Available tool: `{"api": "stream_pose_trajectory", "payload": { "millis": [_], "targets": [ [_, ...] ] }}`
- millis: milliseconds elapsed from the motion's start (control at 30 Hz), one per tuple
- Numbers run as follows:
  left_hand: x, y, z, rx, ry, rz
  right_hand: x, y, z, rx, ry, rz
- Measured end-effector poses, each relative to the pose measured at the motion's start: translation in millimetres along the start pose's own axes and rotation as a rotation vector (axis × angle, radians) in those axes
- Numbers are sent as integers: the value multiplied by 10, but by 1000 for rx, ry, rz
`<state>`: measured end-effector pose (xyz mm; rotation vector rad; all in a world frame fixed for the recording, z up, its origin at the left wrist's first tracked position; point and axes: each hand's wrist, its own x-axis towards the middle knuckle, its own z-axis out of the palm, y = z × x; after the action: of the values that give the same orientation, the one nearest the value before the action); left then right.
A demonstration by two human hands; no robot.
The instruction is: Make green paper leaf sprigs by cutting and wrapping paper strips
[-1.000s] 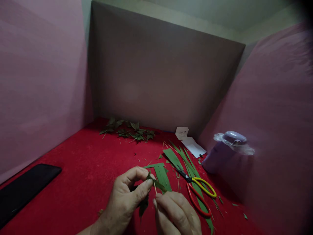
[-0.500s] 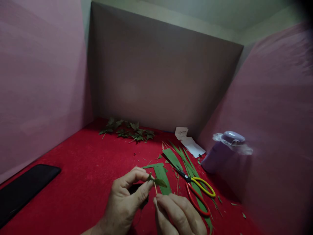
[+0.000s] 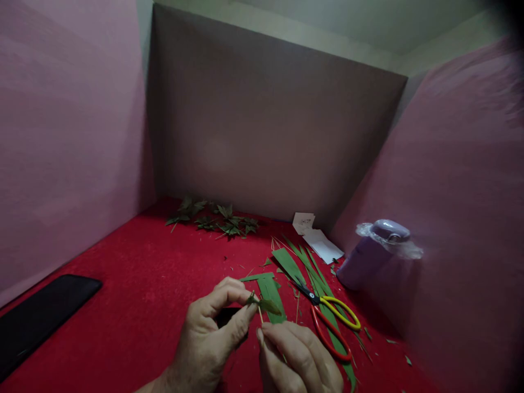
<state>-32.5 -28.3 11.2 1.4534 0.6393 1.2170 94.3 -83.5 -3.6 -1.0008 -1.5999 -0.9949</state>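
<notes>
Thumb and index finger of my left hand (image 3: pixel 213 333) pinch a small green leaf (image 3: pixel 270 307), whose tip points to the right. A thin pale stick (image 3: pixel 261 315) runs down from the leaf into the closed fingertips of my right hand (image 3: pixel 297 357). The stick's lower part is mostly hidden by that hand. Behind the fingers lies a flat green leaf strip (image 3: pixel 271 292) on the red cloth. Scissors (image 3: pixel 313 298) with one yellow and one red handle rest to the right, partly over long green leaf blades (image 3: pixel 339 338).
Star-shaped leaf pieces (image 3: pixel 229 222) lie along the back edge of the red cloth (image 3: pixel 155 273). White paper (image 3: pixel 323 245) sits at the back right, beside a purple container (image 3: pixel 366 256) with clear plastic around its top. A black flat object (image 3: pixel 45 319) is at the left. Pink walls enclose both sides.
Both hands keep nearly the same place and grip. My right hand has shifted very slightly, and the leaf's tip sits a touch farther right.
</notes>
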Motion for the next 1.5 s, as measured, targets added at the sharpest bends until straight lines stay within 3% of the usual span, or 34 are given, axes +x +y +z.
{"api": "stream_pose_trajectory", "payload": {
  "millis": [133,300,500,667,833,900,1067,1233,1500],
  "targets": [
    [4,14,0,3,-9,29,12,-17,25,4,3,19],
    [6,10,19,-7,-9,-14,-66,-45,124,-1,204,80],
    [-10,8,35,-34,6,-63,-145,-49,28,26,8,115],
    [-20,3,25,-11,58,-49,-151,15,-18,-34,-38,137],
    [14,7,-3,-66,86,-113,-108,246,3,-83,-66,133],
    [29,-8,-17,-93,95,-149,-71,335,8,-109,-69,191],
    [52,-37,-40,-206,64,-298,-46,413,25,-39,-78,251],
    [85,-10,-33,-300,8,-407,-131,359,91,143,-185,321],
    [121,-30,-40,-384,-31,-457,-205,373,192,131,-296,323]
  ]
}}
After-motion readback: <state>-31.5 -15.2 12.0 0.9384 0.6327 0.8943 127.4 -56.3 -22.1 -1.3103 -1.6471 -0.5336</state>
